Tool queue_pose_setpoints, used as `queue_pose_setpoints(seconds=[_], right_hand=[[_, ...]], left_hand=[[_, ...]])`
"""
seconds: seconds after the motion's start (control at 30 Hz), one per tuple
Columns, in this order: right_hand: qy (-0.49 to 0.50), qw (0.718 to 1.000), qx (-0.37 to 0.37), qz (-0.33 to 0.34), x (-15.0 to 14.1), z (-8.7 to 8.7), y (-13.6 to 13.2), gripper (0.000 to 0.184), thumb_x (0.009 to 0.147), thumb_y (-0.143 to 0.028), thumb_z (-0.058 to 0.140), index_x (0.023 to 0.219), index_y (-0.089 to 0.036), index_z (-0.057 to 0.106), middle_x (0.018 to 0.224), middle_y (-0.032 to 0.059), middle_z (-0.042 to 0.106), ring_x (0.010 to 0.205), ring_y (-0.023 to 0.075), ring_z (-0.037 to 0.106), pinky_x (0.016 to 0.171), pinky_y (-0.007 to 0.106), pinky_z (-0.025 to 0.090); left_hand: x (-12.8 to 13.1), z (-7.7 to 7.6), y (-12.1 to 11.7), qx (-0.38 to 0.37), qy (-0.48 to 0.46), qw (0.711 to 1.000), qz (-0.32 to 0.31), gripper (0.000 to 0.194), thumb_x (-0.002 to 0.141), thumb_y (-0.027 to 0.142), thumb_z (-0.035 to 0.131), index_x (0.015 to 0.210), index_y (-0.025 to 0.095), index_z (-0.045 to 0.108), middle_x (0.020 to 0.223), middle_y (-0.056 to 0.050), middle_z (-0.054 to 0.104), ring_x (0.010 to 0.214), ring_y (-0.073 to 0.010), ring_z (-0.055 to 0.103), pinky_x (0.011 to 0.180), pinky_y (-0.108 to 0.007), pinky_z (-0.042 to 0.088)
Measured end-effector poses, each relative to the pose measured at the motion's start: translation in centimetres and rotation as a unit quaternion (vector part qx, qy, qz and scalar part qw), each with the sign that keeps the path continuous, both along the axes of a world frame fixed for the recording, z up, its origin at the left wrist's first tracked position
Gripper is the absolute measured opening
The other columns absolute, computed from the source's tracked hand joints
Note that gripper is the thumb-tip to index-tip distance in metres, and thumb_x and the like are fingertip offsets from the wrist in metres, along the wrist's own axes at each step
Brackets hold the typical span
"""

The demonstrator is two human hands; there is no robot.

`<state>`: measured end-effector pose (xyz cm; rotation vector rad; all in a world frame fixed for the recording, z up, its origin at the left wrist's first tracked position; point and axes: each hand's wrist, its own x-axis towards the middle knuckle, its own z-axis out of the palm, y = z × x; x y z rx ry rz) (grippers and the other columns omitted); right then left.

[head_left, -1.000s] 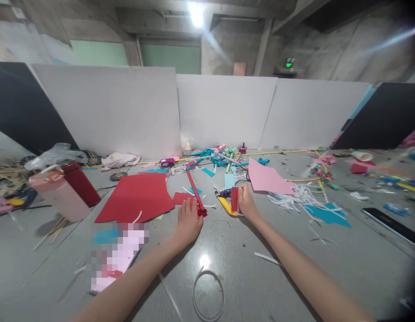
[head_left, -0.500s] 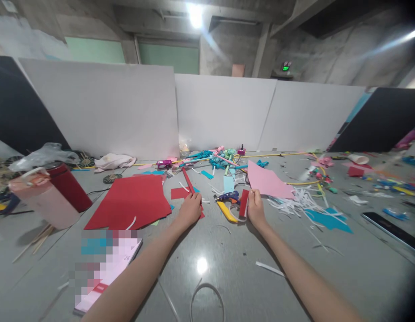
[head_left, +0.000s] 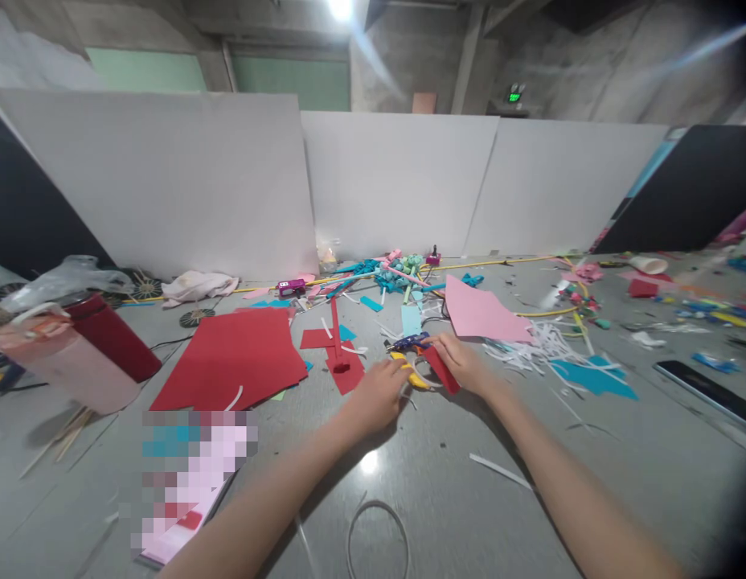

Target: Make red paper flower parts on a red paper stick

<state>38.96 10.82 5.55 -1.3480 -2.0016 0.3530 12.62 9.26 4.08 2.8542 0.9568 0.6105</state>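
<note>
My left hand (head_left: 380, 396) reaches in from the left, its fingers extended over a yellow tool (head_left: 416, 378) on the table; whether they touch it is unclear. My right hand (head_left: 463, 363) pinches a small red paper piece (head_left: 441, 370) by its upper end, tilted, beside the yellow tool. Just behind both hands lies a blue hot glue gun (head_left: 411, 342). To the left of my left hand, a thin red paper stem (head_left: 336, 334) with a wider foot rests across small red paper scraps (head_left: 344, 381).
A large red sheet (head_left: 240, 354) lies left, near two bottles (head_left: 113, 338) and a partly blurred box or booklet (head_left: 186, 515). Pink paper (head_left: 481, 312), white shreds (head_left: 530, 346) and a phone (head_left: 707, 394) are on the right. White panels (head_left: 403, 185) stand behind.
My left hand has let go of the red paper stem and moved right toward the yellow tool. My right hand keeps the red paper piece, now tilted and lower.
</note>
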Motion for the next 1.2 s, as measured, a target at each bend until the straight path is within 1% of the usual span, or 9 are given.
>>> queue_pose_setpoints(seconds=[0.1,0.17,0.33,0.43,0.57,0.77,0.87,1.03,1.2], right_hand=[[-0.048,0.999,0.008,0.012,-0.2,0.6,-0.2,0.042,0.109,-0.047,0.034,0.119,-0.024,0.068,0.118,0.0115,0.073,0.115,0.0292,0.063,0.105,0.046,0.045],[-0.042,0.999,-0.006,0.016,-0.4,0.5,-0.3,0.043,0.11,-0.048,0.032,0.12,-0.024,0.067,0.118,0.0112,0.072,0.115,0.0285,0.063,0.105,0.046,0.046],[0.031,0.995,-0.068,0.06,-0.9,-0.7,-0.2,0.045,0.111,-0.048,0.03,0.127,-0.024,0.064,0.132,0.0092,0.068,0.121,0.0249,0.062,0.107,0.043,0.047],[0.02,0.997,-0.058,0.044,-1.4,-1.3,0.1,0.043,0.11,-0.047,0.032,0.126,-0.023,0.065,0.127,0.0101,0.07,0.118,0.026,0.063,0.107,0.045,0.046],[-0.027,0.998,-0.027,0.042,-1.9,-2.1,0.8,0.04,0.111,-0.043,0.032,0.121,-0.021,0.064,0.117,0.0109,0.071,0.11,0.0255,0.063,0.1,0.042,0.047],[-0.063,0.997,0.01,-0.046,-2.1,-4.1,1.9,0.039,0.111,-0.043,0.028,0.107,-0.022,0.06,0.093,0.0073,0.066,0.089,0.024,0.058,0.087,0.037,0.047],[-0.037,0.995,0.04,-0.083,-1.8,-4.7,2.3,0.041,0.111,-0.045,0.024,0.108,-0.023,0.058,0.094,0.0077,0.064,0.088,0.0254,0.056,0.086,0.039,0.046],[0.032,0.992,0.07,-0.102,-0.7,-4.7,2.9,0.04,0.111,-0.047,0.023,0.108,-0.023,0.055,0.098,0.0077,0.065,0.091,0.0269,0.059,0.087,0.041,0.047],[0.036,0.993,0.073,-0.09,-0.2,-4.4,2.5,0.038,0.111,-0.046,0.024,0.108,-0.024,0.054,0.097,0.0069,0.065,0.092,0.0261,0.061,0.089,0.041,0.048]], left_hand=[[2.1,-0.1,-1.2,-0.004,0.027,0.998,-0.048,0.056,0.091,0.009,0.051,0.145,0.022,0.046,0.152,-0.012,0.049,0.126,-0.0285,0.052,0.105,-0.042,0.046],[3.0,-0.1,-1.5,0.005,0.043,0.998,-0.05,0.059,0.09,0.01,0.054,0.146,0.025,0.045,0.154,-0.012,0.046,0.122,-0.0291,0.052,0.103,-0.044,0.047],[3.7,-0.5,-1.6,0.013,0.046,0.999,-0.015,0.048,0.093,0.014,0.052,0.14,0.023,0.05,0.143,-0.013,0.053,0.113,-0.0301,0.053,0.096,-0.045,0.05],[3.7,-0.8,-1.6,0.015,0.042,0.999,-0.007,0.046,0.095,0.016,0.051,0.141,0.022,0.049,0.147,-0.013,0.049,0.112,-0.0303,0.052,0.096,-0.046,0.05],[3.7,-1.1,-1.6,0.003,0.044,0.999,0.024,0.044,0.095,0.014,0.05,0.138,0.021,0.052,0.138,-0.015,0.054,0.115,-0.0318,0.05,0.098,-0.047,0.048],[3.5,-1.3,-1.5,0.008,0.065,0.995,0.078,0.028,0.096,0.016,0.049,0.12,0.016,0.063,0.127,-0.016,0.06,0.114,-0.0319,0.051,0.1,-0.046,0.046],[3.3,-1.3,-1.5,0.01,0.07,0.992,0.107,0.026,0.096,0.018,0.05,0.118,0.016,0.064,0.123,-0.015,0.061,0.114,-0.0326,0.052,0.099,-0.046,0.046],[2.7,-1.6,0.0,0.005,0.064,0.985,0.159,0.031,0.096,0.022,0.052,0.124,0.015,0.063,0.133,-0.016,0.058,0.121,-0.0349,0.05,0.103,-0.05,0.045],[2.2,-1.7,3.4,-0.017,0.059,0.981,0.184,0.031,0.098,0.018,0.047,0.125,0.016,0.063,0.139,-0.016,0.056,0.123,-0.0342,0.049,0.104,-0.05,0.045]])
